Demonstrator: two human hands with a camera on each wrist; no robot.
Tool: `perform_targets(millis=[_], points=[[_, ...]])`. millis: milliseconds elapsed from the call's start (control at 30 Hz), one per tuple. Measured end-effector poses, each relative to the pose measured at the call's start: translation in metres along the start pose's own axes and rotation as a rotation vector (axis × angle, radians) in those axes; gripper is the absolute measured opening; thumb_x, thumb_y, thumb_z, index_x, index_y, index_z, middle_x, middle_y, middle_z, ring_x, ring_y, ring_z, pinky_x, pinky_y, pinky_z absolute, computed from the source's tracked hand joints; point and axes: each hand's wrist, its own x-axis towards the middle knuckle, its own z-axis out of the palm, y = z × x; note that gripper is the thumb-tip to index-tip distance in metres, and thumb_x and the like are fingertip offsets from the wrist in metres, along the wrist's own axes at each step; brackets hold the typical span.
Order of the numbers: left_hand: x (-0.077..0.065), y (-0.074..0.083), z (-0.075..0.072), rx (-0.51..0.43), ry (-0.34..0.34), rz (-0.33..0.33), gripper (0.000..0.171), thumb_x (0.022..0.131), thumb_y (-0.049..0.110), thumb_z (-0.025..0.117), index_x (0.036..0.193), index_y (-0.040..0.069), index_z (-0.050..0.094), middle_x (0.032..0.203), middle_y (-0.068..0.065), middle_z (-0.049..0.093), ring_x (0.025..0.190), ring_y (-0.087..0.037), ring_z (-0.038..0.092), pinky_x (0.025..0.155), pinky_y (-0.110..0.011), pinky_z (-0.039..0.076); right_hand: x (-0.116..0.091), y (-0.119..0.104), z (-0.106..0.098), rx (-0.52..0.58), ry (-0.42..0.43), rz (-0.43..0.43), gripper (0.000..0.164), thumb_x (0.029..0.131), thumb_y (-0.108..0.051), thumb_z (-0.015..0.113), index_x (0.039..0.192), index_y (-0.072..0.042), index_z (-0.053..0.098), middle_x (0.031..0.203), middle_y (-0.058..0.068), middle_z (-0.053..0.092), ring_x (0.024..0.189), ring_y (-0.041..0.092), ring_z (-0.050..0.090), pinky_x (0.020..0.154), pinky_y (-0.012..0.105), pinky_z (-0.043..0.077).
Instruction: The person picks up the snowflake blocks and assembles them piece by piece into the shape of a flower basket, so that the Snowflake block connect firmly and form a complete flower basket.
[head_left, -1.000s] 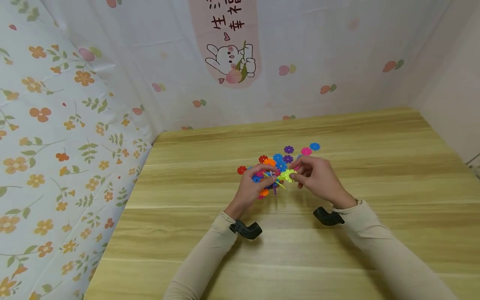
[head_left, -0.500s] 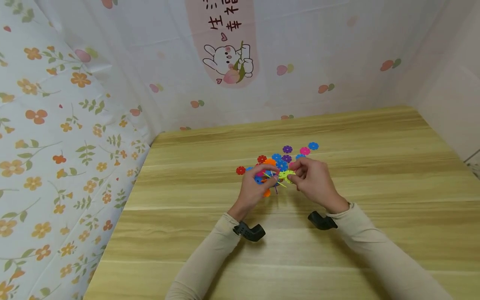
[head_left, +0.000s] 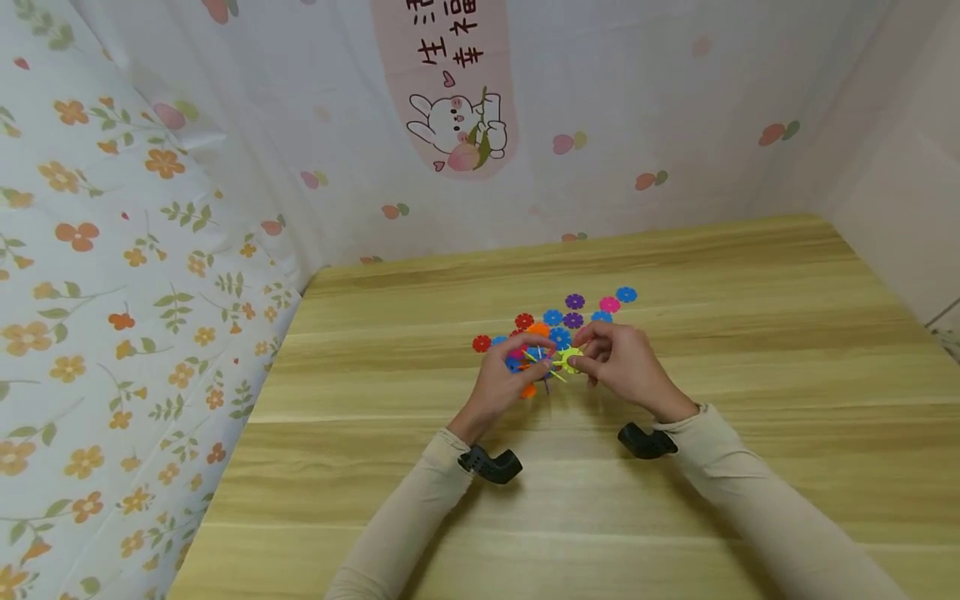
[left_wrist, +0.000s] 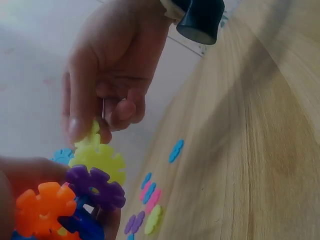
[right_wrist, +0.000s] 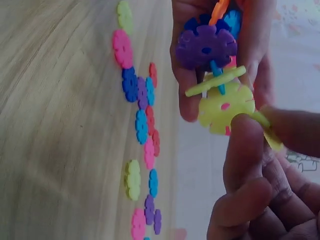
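Note:
A cluster of slotted plastic snowflake discs is held up between both hands. My left hand [head_left: 498,380] grips the cluster, in which a purple disc [left_wrist: 95,187], an orange disc [left_wrist: 46,209] and a dark blue disc [left_wrist: 85,225] show. A large-looking yellow disc [right_wrist: 225,106] joins the cluster at its right side. At that side my right hand [head_left: 628,367] pinches another yellow disc [right_wrist: 270,132] between thumb and index finger, edge against the first one. The right hand's other fingers are curled loosely below. Part of the cluster is hidden behind the left fingers in the head view.
Loose discs lie flat on the wooden table [head_left: 450,500] behind the hands, among them a red one [head_left: 482,343], a purple one [head_left: 574,301], a pink one [head_left: 610,305] and a blue one [head_left: 626,294]. A printed cloth [head_left: 600,100] hangs behind the table.
The hands have come slightly closer together, the right one shifting a little left with its yellow disc. Both keep their hold, and the loose discs lie as before.

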Motion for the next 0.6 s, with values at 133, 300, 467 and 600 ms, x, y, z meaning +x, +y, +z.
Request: perform_targets(millis=[133,300,467,600], points=[[0.000,-0.001,-0.004,0.010,-0.007,-0.018,0.020,0.096,0.019,0.067,0.116,0.018,0.071,0.125,0.000,0.062,0.122,-0.024,0.054,0.092,-0.037,0.051,0.004,0.004,-0.007,0.002,-0.062,-0.023,0.026,0.092,-0.009,0.070,0.113,0.003,0.064,0.084,0.017,0.069,0.062,0.035,0.066,0.056,0.041,0.056],[-0.002,0.000,-0.008,-0.021,0.013,-0.036,0.021,0.098,0.016,0.063,0.118,0.015,0.070,0.123,-0.002,0.062,0.109,-0.021,0.061,0.089,-0.031,0.053,0.022,0.018,-0.032,-0.102,-0.121,-0.031,0.022,0.095,-0.011,0.066,0.113,0.002,0.065,0.091,0.019,0.070,0.068,0.033,0.067,0.057,0.034,0.054],[-0.005,-0.001,-0.013,-0.035,0.039,-0.047,0.021,0.099,0.012,0.061,0.117,0.010,0.070,0.116,-0.007,0.060,0.102,-0.016,0.059,0.083,-0.028,0.054,0.047,0.038,-0.058,-0.273,-0.142,0.000,0.021,0.093,-0.008,0.066,0.111,0.003,0.066,0.096,0.018,0.070,0.076,0.030,0.067,0.066,0.036,0.052],[-0.008,0.001,-0.015,-0.072,0.027,-0.064,0.021,0.099,0.009,0.059,0.117,0.009,0.071,0.115,-0.010,0.058,0.092,-0.020,0.068,0.083,-0.029,0.056,0.056,0.046,-0.065,-0.456,-0.213,0.055,0.030,0.085,-0.010,0.075,0.110,0.005,0.066,0.096,0.018,0.069,0.084,0.030,0.065,0.075,0.045,0.053]])
